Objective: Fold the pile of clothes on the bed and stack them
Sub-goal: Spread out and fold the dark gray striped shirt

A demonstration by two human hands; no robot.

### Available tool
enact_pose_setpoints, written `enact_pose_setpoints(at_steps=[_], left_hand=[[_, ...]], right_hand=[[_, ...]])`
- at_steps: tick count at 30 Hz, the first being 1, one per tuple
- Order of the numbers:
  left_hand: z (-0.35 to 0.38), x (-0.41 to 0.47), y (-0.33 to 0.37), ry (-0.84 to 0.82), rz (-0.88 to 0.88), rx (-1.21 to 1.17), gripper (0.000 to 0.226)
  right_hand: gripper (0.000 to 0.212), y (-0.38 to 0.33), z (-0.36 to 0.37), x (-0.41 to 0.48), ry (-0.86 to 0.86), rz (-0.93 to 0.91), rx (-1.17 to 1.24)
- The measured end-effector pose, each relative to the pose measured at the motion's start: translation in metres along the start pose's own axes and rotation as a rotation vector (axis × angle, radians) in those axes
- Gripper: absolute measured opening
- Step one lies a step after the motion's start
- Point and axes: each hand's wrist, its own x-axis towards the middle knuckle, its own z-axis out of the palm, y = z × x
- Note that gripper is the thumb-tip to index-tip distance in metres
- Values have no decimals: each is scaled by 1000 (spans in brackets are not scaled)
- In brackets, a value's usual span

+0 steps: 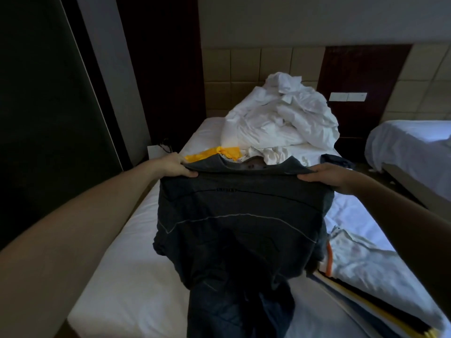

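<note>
- Head view: dim room, camera looks down the length of a bed (117, 284) with a white sheet.
- Left hand (174, 165) grips the top left corner of a dark shirt (234, 230); fingers curled over the edge, thumb underneath, fabric pinched between them.
- Right hand (327, 175) grips the top right corner the same way, fingers closed on the fabric.
- Both arms reach out, hands well apart, so the shirt's top edge is stretched between them.
- Shirt is dark grey with thin light seam lines across it. Neck opening sits at the top middle, between the hands.
- Shirt is held up off the bed at the top; the lower part hangs down and bunches toward the camera, over the sheet.
- Behind the shirt's top edge: a yellow cloth (214, 152) on the bed, next to a small heap of white clothes (275, 154).
- Further back, at the head of the bed: a big crumpled white duvet (285, 115), up against the tiled headboard (244, 76).
- Right of the shirt, on the sheet: a pale patterned garment (361, 259), lying flat, with an orange strip at its left edge.
- Near bottom right: striped fabric (366, 303), dark with yellow and white bands, touching the pale garment.
- Small dark garment (335, 159) on the bed just beyond the right hand.
- Second bed (410, 147) at far right, well apart.
- Wall switch plate (347, 96) on the dark panel behind the duvet.
</note>
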Motion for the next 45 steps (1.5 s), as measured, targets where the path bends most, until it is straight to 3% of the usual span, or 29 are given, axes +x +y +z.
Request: enact_pose_setpoints(at_steps=[3, 5, 9, 14, 17, 21, 27, 30, 34, 38, 41, 45], left_hand=[[-19, 17, 1, 116, 0, -89, 29], [-37, 30, 6, 198, -3, -144, 20], [-62, 60, 14, 247, 30, -174, 10], [-89, 95, 31, 326, 63, -248, 24], [-118, 106, 50, 451, 114, -273, 14], [-157, 109, 74, 635, 210, -301, 22], [-171, 73, 82, 858, 300, -234, 10], [-148, 54, 66, 790, 286, -193, 10], [-90, 25, 26, 503, 227, -191, 15], [-7, -8, -31, 230, 187, -162, 4], [67, -36, -82, 91, 145, -139, 7], [166, -70, -147, -63, 46, -163, 12]], right_hand=[[35, -25, -16, 2, 85, -22, -1], [20, -38, -30, 13, 168, -59, 2], [22, -60, -42, 49, 312, -139, -72], [23, -87, -59, 89, 431, -269, -126], [15, -110, -76, 105, 474, -361, -109], [26, -141, -99, 112, 640, -478, -48], [26, -160, -110, 91, 842, -579, -79], [25, -145, -88, 62, 829, -562, -142], [26, -84, -49, 35, 662, -413, -150], [24, -4, 5, 4, 398, -261, -161], [25, 65, 49, -17, 228, -114, -352], [24, 151, 117, -47, 112, -109, -422]])
